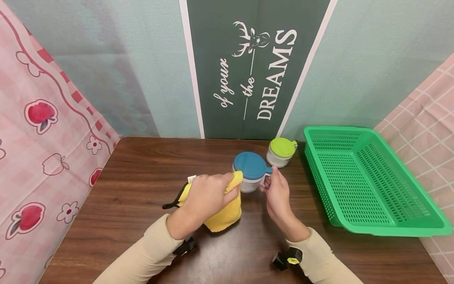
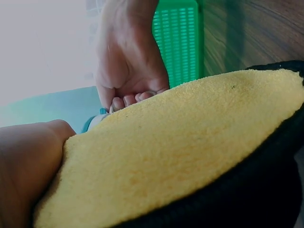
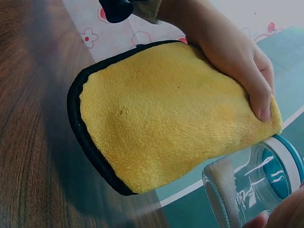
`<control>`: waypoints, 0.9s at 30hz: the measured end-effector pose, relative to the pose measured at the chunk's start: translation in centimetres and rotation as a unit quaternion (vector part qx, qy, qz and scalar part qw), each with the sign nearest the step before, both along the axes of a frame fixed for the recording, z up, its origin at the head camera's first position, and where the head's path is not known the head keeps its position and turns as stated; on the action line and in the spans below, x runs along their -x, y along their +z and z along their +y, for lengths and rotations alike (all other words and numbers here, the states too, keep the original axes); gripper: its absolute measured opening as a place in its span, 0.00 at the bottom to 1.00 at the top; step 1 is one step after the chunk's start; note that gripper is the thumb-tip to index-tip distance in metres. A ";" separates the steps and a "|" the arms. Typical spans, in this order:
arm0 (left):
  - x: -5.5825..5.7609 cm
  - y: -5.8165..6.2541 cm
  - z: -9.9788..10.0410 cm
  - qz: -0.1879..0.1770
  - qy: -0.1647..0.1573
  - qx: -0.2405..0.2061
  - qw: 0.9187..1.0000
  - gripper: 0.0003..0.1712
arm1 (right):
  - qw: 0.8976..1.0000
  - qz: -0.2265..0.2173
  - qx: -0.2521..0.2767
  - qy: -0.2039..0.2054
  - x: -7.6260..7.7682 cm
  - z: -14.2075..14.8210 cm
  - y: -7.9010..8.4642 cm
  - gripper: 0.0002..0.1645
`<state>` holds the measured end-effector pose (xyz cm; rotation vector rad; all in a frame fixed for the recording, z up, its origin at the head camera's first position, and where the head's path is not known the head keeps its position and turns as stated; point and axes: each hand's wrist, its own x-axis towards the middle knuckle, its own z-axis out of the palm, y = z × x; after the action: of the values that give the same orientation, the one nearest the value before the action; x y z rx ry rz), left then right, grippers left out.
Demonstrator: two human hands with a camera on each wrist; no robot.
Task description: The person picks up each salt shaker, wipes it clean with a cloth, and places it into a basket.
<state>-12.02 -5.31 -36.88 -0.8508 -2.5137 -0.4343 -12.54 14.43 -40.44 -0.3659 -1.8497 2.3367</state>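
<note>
My left hand (image 1: pixel 209 197) grips a yellow cloth (image 1: pixel 225 215) with dark edging and a black loop; it hangs below the fingers. In the right wrist view the left thumb presses on the cloth (image 3: pixel 166 114) near its corner, close to the jar's lid. My right hand (image 1: pixel 278 193) holds the handle of a clear jar (image 1: pixel 250 185) with a blue lid (image 1: pixel 250 165). Some pale contents show in the glass jar (image 3: pixel 247 183) in the right wrist view. The cloth hides most of the jar in the left wrist view.
A smaller jar with a lime-green lid (image 1: pixel 282 147) stands behind and to the right of the blue-lidded one. A green plastic basket (image 1: pixel 322 183) sits at the right of the brown wooden table (image 1: pixel 142 165). Printed curtains (image 1: pixel 159 79) border the table.
</note>
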 end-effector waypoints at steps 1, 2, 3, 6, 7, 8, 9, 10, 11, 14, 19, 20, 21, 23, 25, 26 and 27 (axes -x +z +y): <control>0.0 0.0 0.1 -0.002 -0.002 0.001 1.000 0.09 | 1.000 -0.001 -0.001 0.000 0.0 0.0 0.0 0.25; -0.1 0.0 0.1 -0.003 -0.004 0.002 1.000 0.08 | 1.000 -0.002 0.000 -0.002 0.0 0.0 0.0 0.25; -0.1 0.1 0.2 -0.004 -0.005 0.004 1.000 0.08 | 1.000 -0.004 0.000 -0.003 0.0 0.0 0.0 0.25; -0.3 0.1 0.5 -0.004 -0.008 0.007 1.000 0.09 | 1.000 -0.004 0.001 -0.003 0.0 -0.1 0.0 0.24; -0.3 0.1 0.6 -0.003 -0.009 0.006 1.000 0.10 | 1.000 -0.002 0.001 -0.002 0.0 -0.1 0.0 0.24; -0.3 0.1 0.7 -0.001 -0.011 0.006 1.000 0.11 | 1.000 0.000 0.002 -0.002 0.0 -0.1 0.0 0.24; -0.4 0.1 0.8 0.002 -0.012 0.005 1.000 0.12 | 1.000 0.001 0.003 -0.002 0.0 -0.2 -0.1 0.24; -0.4 0.1 0.9 0.003 -0.013 0.004 1.000 0.14 | 1.000 0.004 0.004 -0.002 0.0 -0.2 -0.1 0.24; -0.5 0.1 1.0 0.005 -0.014 0.002 1.000 0.14 | 1.000 0.006 0.005 -0.002 0.0 -0.2 -0.1 0.24; -0.6 0.0 1.3 0.007 -0.018 -0.003 1.000 0.16 | 1.000 0.010 0.007 -0.001 -0.1 -0.3 -0.2 0.25; -0.7 -0.3 1.7 0.011 -0.017 -0.008 1.000 0.18 | 1.000 0.015 0.004 0.004 -0.1 -0.3 -0.3 0.25; -0.8 -0.3 1.8 0.013 -0.017 -0.007 1.000 0.18 | 1.000 0.016 0.003 0.004 -0.1 -0.2 -0.3 0.25; -0.8 -0.3 1.9 0.015 -0.016 -0.007 1.000 0.19 | 1.000 0.018 0.003 0.004 -0.1 -0.3 -0.3 0.25; -0.8 -0.4 2.1 0.016 -0.017 -0.005 1.000 0.19 | 1.000 0.021 0.002 0.003 -0.1 -0.3 -0.3 0.25; -0.9 -0.3 2.3 0.011 -0.017 -0.001 1.000 0.20 | 1.000 0.026 0.004 0.002 -0.1 -0.4 -0.3 0.25; -0.9 -0.3 2.4 0.008 -0.018 0.001 1.000 0.20 | 1.000 0.027 0.005 0.001 -0.1 -0.4 -0.2 0.25; -1.0 -0.2 2.4 0.004 -0.018 0.004 1.000 0.20 | 1.000 0.027 0.005 -0.001 -0.2 -0.5 -0.2 0.24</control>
<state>-11.04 -2.86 -37.09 -0.9014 -2.4973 -0.4324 -12.38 13.94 -40.65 -0.3009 -1.8142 2.3309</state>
